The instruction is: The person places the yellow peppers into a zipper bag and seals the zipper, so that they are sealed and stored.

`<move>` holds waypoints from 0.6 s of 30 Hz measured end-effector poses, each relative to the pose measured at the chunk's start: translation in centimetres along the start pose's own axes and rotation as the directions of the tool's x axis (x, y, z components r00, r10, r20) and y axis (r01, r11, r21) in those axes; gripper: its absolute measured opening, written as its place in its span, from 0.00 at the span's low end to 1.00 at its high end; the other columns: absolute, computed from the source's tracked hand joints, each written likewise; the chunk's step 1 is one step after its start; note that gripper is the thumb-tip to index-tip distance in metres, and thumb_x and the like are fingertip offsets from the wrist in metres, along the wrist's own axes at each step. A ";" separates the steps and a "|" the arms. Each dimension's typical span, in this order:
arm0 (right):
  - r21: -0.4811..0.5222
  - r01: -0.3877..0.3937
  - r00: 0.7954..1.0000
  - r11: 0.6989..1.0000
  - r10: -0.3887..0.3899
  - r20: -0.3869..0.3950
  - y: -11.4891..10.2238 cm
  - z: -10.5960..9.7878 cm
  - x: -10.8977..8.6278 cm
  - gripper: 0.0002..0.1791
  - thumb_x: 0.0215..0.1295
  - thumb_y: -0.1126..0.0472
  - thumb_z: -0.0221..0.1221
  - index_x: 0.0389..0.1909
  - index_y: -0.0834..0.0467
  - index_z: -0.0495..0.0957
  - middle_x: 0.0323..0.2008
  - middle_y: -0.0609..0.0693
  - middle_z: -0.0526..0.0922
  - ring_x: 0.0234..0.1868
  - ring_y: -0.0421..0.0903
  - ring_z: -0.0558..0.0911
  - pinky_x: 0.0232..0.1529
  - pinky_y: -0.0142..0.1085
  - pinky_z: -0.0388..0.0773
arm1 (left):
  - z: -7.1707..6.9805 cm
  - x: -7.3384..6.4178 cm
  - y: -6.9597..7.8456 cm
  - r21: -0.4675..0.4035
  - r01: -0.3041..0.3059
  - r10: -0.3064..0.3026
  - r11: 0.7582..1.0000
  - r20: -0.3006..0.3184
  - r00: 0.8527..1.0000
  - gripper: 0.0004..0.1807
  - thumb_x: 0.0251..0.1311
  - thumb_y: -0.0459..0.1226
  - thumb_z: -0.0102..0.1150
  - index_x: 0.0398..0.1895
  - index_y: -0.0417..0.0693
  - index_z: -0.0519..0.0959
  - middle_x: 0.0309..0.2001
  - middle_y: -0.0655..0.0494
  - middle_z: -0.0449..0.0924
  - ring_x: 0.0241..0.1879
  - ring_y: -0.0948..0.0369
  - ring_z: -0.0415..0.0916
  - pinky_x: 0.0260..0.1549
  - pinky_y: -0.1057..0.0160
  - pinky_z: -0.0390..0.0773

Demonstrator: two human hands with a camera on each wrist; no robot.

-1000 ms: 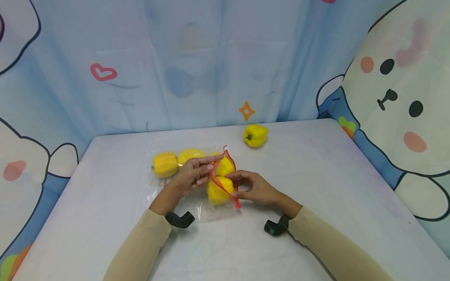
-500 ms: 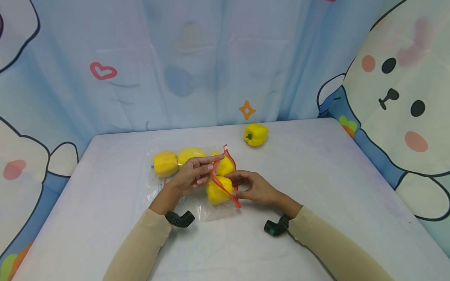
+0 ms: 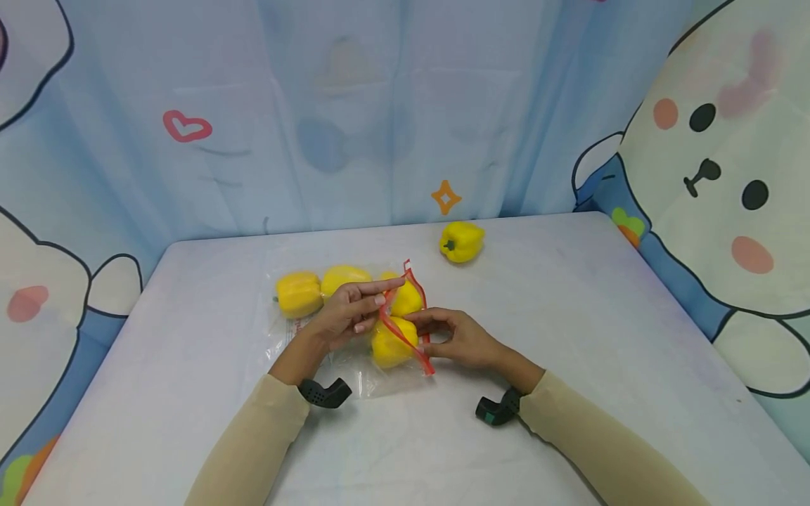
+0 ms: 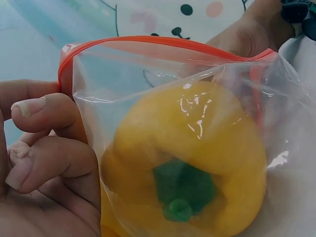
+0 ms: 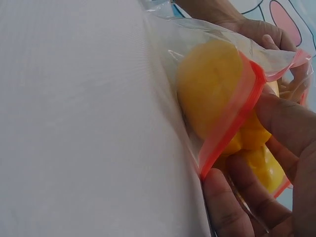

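Note:
A clear zip bag (image 3: 370, 383) with a red zip edge lies on the table, its mouth facing right. Two yellow bell peppers (image 3: 299, 295) sit at its left end, partly covered by my left hand. Just inside the mouth are another pepper (image 3: 406, 298) and a nearer bell pepper (image 3: 394, 342), whose green stem shows through the plastic in the left wrist view. My left hand (image 3: 346, 315) holds the bag's red edge, thumb against it and index finger stretched along its top. My right hand (image 3: 458, 337) reaches into the mouth and grips the nearer bell pepper.
One loose yellow bell pepper (image 3: 461, 242) rests near the table's back edge. The table (image 3: 569, 302) has a white cover. A blue curtain (image 3: 342, 140) with cartoon figures hangs behind and at the sides.
The nearer bell pepper has shifted very slightly left, into the bag. Both hands stay nearly where they were.

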State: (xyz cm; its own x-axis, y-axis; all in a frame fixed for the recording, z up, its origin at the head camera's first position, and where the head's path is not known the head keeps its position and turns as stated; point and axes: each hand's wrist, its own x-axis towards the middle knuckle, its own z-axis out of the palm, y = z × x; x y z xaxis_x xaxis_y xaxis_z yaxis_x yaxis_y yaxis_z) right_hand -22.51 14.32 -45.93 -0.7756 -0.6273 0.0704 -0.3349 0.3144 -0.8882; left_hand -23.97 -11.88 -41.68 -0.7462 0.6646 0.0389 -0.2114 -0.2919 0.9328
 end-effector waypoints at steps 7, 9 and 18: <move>0.118 -0.108 0.993 0.987 0.114 -0.041 0.3 -3.5 0.4 0.21 0.68 0.54 0.61 0.57 0.60 0.77 0.56 0.59 0.80 0.55 0.55 0.80 0.49 0.41 0.85 | -0.1 -0.1 0.1 0.027 -0.024 0.024 0.999 -0.006 1.000 0.26 0.70 0.30 0.46 0.70 0.34 0.64 0.13 0.64 0.63 0.13 0.69 0.62 0.13 0.76 0.62; 0.098 -0.150 0.973 0.984 0.165 -0.162 0.3 -5.1 0.7 0.20 0.70 0.53 0.59 0.55 0.63 0.78 0.53 0.61 0.80 0.53 0.56 0.80 0.43 0.42 0.86 | -0.1 -0.1 0.1 0.040 -0.027 0.027 0.999 0.000 1.000 0.26 0.70 0.30 0.45 0.71 0.33 0.63 0.13 0.64 0.63 0.13 0.69 0.62 0.13 0.76 0.62; -0.381 -0.225 0.899 0.897 0.040 -0.437 1.2 -12.0 4.5 0.35 0.61 0.72 0.54 0.71 0.58 0.62 0.70 0.60 0.63 0.70 0.61 0.61 0.65 0.57 0.69 | 0.0 -0.1 0.1 0.028 -0.045 0.044 0.999 0.030 0.999 0.25 0.70 0.31 0.46 0.70 0.35 0.65 0.15 0.63 0.64 0.13 0.69 0.62 0.13 0.77 0.61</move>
State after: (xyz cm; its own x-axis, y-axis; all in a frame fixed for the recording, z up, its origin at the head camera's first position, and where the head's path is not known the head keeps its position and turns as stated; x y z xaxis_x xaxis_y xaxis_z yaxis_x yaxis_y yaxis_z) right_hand -32.79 20.42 -41.21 -0.9440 -0.2402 0.2264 -0.3300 0.6945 -0.6394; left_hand -23.95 -11.95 -41.56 -0.7356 0.6714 0.0905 -0.1601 -0.3021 0.9397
